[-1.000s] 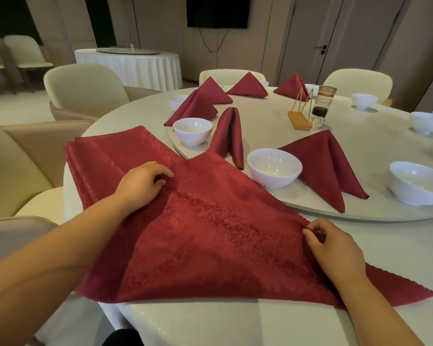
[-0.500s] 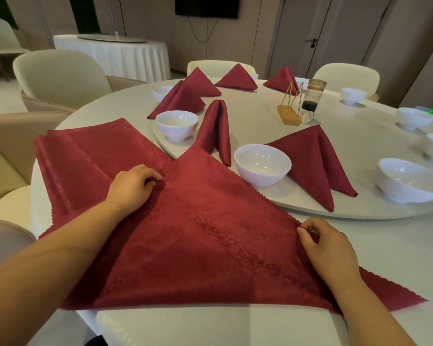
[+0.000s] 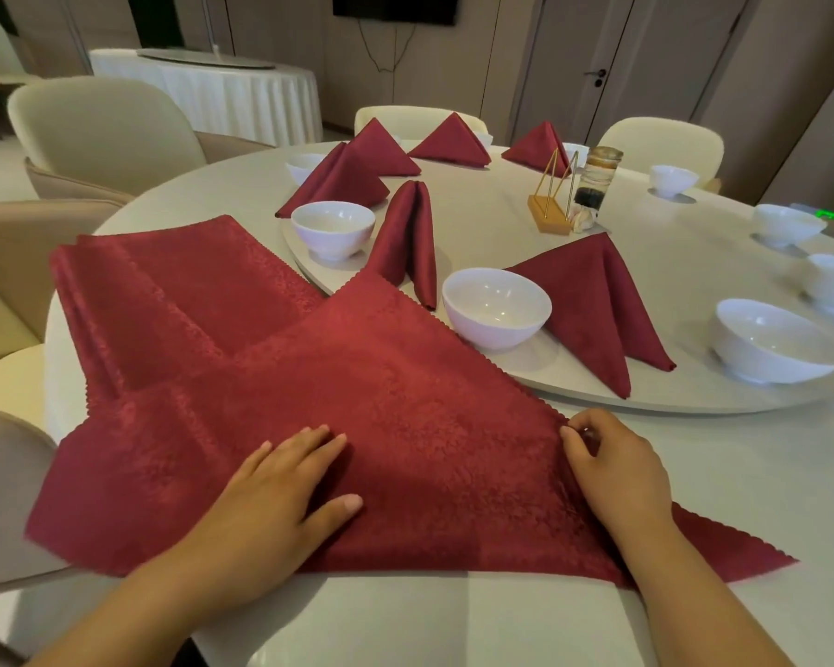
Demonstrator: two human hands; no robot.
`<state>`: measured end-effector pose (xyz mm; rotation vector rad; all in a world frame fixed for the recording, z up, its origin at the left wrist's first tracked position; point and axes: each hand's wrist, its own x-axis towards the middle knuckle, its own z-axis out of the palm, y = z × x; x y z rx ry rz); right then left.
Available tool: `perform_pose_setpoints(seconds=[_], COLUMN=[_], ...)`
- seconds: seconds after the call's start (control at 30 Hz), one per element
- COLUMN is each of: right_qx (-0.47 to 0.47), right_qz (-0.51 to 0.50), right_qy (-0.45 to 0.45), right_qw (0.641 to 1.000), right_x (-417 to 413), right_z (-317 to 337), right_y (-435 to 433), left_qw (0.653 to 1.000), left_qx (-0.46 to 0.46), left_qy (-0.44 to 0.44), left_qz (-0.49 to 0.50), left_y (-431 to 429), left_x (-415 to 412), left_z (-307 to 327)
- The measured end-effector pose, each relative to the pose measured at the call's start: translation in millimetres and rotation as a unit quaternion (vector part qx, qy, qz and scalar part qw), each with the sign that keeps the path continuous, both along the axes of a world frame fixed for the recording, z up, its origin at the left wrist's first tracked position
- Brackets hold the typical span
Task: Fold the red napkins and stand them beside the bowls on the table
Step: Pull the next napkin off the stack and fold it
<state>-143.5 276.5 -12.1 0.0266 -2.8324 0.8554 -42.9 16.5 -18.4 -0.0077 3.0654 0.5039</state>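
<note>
**Left hand drops to mid-cloth; one napkin mid-fold, right-side bowls not yet served**

The left hand (image 3: 280, 493) has left the upper left edge of the cloth. It now lies nearer the body, fingers straight and pressed flat on the middle of the red napkin (image 3: 396, 402). The right hand (image 3: 612, 469) keeps its place on the right slanted edge, fingertips curled and pinching the zigzag hem.

Napkin in work:
- It lies flat on the round table (image 3: 453, 623) as a wide triangle.
- Its point reaches toward the turntable (image 3: 646, 406), and its long fold runs along the near table edge.
- By my reading only the first fold is made. It is not shaped and not stood.

Done so far:
- A tent napkin (image 3: 598, 305) stands just beside the nearest bowl (image 3: 497, 305).
- A narrow standing napkin (image 3: 405, 238) is next to the second bowl (image 3: 333, 228).
- More folded tents (image 3: 453, 144) stand on the far side. Their bowls are mostly hidden.

Left to do:
- The large right bowl (image 3: 771, 344) and three smaller bowls (image 3: 785, 223) beyond it have no napkin beside them.
- A stack of unfolded napkins (image 3: 164, 291) waits at the left, partly under the one in work.

Judged from this, the job is about half done.
</note>
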Motion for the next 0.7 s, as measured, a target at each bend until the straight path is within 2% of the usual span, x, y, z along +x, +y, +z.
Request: perform_pose_setpoints(seconds=[0.17, 0.27, 0.4, 0.5, 0.57, 0.63, 0.7], right_qx=[0.025, 0.074, 0.111, 0.135, 0.152, 0.164, 0.164], right_qz=[-0.011, -0.025, -0.037, -0.055, -0.046, -0.009, 0.051], right_qy=[0.002, 0.001, 0.021, 0.072, 0.155, 0.194, 0.195], right_qw=[1.000, 0.997, 0.993, 0.987, 0.975, 0.967, 0.966], right_x=[6, 15, 20, 21, 24, 31, 45], right_z=[5, 10, 12, 10, 9, 14, 15], right_y=[-2, 0, 14, 13, 7, -2, -19], left_qw=[0.995, 0.998, 0.997, 0.996, 0.996, 0.991, 0.992], left_qx=[-0.052, -0.036, -0.065, -0.071, -0.072, -0.102, -0.111], left_qy=[0.081, 0.033, 0.033, 0.037, 0.051, 0.082, 0.067], left_qz=[0.000, 0.026, 0.028, 0.037, 0.028, -0.001, -0.008], left_y=[1, 1, 1, 2, 3, 0, -4], left_x=[-7, -9, -11, -10, -10, -12, -12], left_z=[-12, -10, -8, -9, -9, -13, -20])
